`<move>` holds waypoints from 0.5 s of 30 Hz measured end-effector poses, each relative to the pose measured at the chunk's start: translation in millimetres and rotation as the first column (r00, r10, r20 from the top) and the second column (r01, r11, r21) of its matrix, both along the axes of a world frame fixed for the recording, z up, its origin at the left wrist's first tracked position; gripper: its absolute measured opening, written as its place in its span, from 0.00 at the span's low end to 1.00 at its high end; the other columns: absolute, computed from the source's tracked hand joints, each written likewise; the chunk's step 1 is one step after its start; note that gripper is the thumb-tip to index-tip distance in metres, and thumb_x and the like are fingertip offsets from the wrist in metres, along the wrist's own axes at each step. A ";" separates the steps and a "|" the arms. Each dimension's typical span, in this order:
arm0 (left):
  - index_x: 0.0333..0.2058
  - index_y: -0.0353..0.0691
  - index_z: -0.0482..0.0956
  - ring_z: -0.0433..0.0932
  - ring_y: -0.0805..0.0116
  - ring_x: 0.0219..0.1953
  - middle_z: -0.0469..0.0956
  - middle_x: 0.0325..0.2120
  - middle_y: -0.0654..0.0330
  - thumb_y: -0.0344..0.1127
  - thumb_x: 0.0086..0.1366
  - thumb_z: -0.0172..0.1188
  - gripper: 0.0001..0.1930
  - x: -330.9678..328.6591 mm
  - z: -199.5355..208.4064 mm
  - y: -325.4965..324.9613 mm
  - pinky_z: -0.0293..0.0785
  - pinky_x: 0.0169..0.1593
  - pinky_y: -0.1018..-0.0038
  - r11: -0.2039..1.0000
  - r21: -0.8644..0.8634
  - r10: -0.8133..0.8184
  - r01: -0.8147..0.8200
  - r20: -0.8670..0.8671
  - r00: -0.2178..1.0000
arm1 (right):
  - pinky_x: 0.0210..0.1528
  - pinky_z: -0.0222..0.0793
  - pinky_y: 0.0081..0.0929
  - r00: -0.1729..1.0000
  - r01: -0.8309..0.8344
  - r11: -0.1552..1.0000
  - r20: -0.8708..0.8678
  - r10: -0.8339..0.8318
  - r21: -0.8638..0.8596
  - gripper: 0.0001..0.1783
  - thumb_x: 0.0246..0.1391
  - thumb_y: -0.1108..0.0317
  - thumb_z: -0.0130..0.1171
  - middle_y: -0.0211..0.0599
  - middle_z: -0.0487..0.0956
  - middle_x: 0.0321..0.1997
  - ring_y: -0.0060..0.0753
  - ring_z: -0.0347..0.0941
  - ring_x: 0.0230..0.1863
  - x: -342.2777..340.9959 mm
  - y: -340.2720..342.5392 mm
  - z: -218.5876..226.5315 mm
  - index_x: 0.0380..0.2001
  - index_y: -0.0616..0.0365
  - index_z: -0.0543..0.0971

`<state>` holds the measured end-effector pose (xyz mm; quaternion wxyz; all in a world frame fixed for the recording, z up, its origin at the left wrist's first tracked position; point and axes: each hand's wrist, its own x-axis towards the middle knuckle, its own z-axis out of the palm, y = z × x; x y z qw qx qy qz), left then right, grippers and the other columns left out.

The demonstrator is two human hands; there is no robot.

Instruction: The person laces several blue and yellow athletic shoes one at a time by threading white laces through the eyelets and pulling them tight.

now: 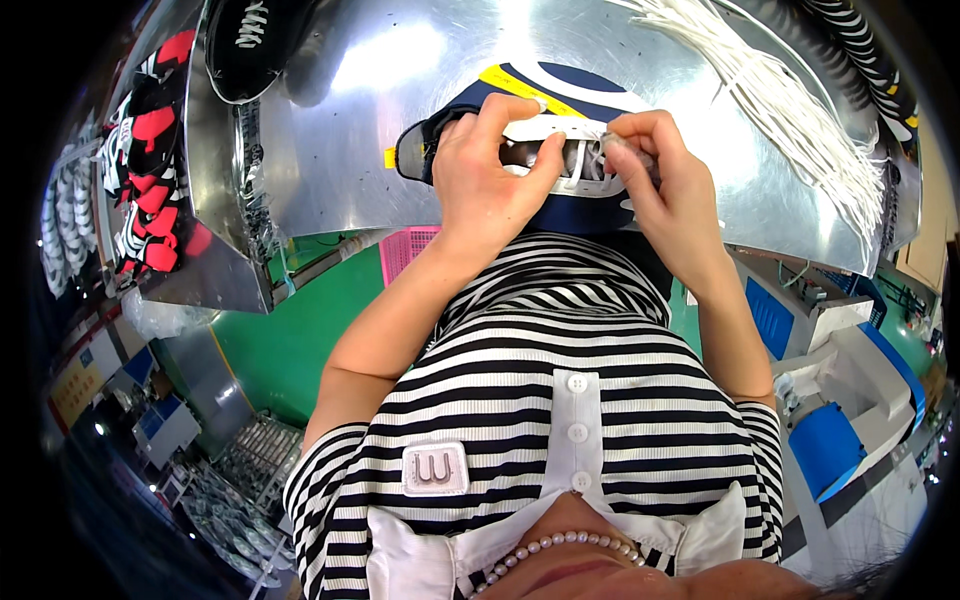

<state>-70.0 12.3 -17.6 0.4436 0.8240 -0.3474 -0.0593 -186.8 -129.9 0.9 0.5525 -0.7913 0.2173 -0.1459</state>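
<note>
A navy blue shoe [580, 216] with white eyelet strips and a yellow stripe lies on its side on the metal table, close to my body. My left hand [488, 178] is closed on it, thumb and fingers gripping the white eyelet strip near the collar. A white shoelace [578, 163] crosses the opening between the two strips. At the toe end of the strips, my right hand [668, 185] pinches with thumb and forefinger, seemingly on the shoelace; the fingertips hide most of it. Greyish stuffing shows inside the shoe.
Loose white laces [775, 100] lie bundled across the right of the metal table [340, 160]. A black shoe [243, 48] sits far left. Red, black and white shoe pieces [150, 190] are piled past the left edge. Below are a pink basket [404, 252] and a blue-and-grey machine [850, 400].
</note>
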 end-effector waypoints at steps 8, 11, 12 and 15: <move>0.39 0.36 0.76 0.79 0.66 0.29 0.80 0.29 0.56 0.31 0.54 0.71 0.16 -2.4 1.2 -0.8 0.75 0.33 0.73 0.999 0.042 -0.010 0.004 0.156 0.988 | 0.28 0.70 0.34 0.991 -0.121 0.948 -0.088 0.099 -0.294 0.07 0.58 0.67 0.59 0.39 0.81 0.27 0.42 0.78 0.27 -0.4 -3.8 4.7 0.34 0.58 0.74; 0.39 0.37 0.77 0.78 0.63 0.31 0.80 0.30 0.56 0.33 0.53 0.71 0.16 -3.0 1.2 1.5 0.73 0.34 0.70 0.998 0.058 -0.019 0.006 0.217 0.976 | 0.28 0.70 0.34 0.992 -0.120 0.950 -0.071 0.104 -0.287 0.07 0.58 0.67 0.59 0.39 0.81 0.26 0.42 0.79 0.27 0.3 -4.0 5.3 0.34 0.58 0.74; 0.39 0.37 0.77 0.78 0.63 0.32 0.80 0.30 0.57 0.33 0.53 0.71 0.16 -3.3 1.0 2.1 0.73 0.34 0.70 0.998 0.061 -0.017 0.005 0.209 0.978 | 0.28 0.70 0.34 0.993 -0.116 0.958 -0.066 0.102 -0.263 0.07 0.58 0.67 0.59 0.39 0.81 0.26 0.42 0.79 0.27 -0.7 -3.6 5.1 0.34 0.57 0.74; 0.39 0.38 0.77 0.77 0.62 0.32 0.80 0.31 0.58 0.33 0.53 0.71 0.16 -3.5 0.2 2.4 0.72 0.35 0.69 0.998 0.064 -0.015 0.003 0.198 0.980 | 0.29 0.70 0.35 0.993 -0.108 0.970 -0.060 0.097 -0.216 0.07 0.58 0.66 0.59 0.39 0.81 0.26 0.42 0.78 0.27 -3.3 -3.5 4.7 0.34 0.57 0.74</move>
